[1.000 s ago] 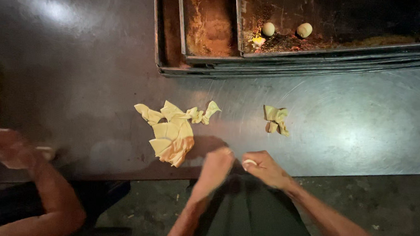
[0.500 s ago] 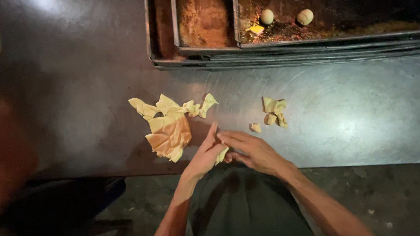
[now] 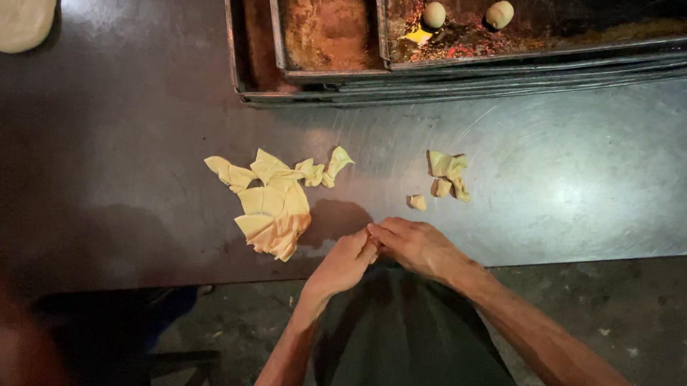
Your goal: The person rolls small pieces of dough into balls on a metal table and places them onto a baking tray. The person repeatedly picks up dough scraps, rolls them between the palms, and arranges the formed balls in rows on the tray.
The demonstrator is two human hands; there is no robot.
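A: Where are the person's hands?

B: Both sit at the near edge of the dark metal table (image 3: 123, 164). The left hand (image 3: 345, 258) and the right hand (image 3: 416, 247) meet fingertip to fingertip, just right of the pile of dough scraps (image 3: 273, 206).

A: What is each grip doing?

B: The fingers of both hands are drawn together and pressed against one another where the hands meet. Whether anything is pinched between them I cannot tell; the fingertips cover that spot.

A: And the dough?

B: The big pile of pale yellow, flat, torn pieces lies left of the hands, near but not touching them. A thin strip (image 3: 336, 162) curls off its far right corner. A smaller clump of scraps (image 3: 448, 174) lies farther from the person and a little right of the hands, and one tiny crumb of dough (image 3: 418, 201) rests between that clump and the hands.

A: Anything at the far side?

B: Stacked, rusty-looking baking trays (image 3: 319, 76) run along the far edge of the table. In the right one sit two small dough balls (image 3: 434, 14), well apart from the hands. At the far left corner there is a flat round of dough (image 3: 12, 2).

A: Anyone else there?

B: A blurred arm (image 3: 1, 339) of another person shows at the near left, off the table.
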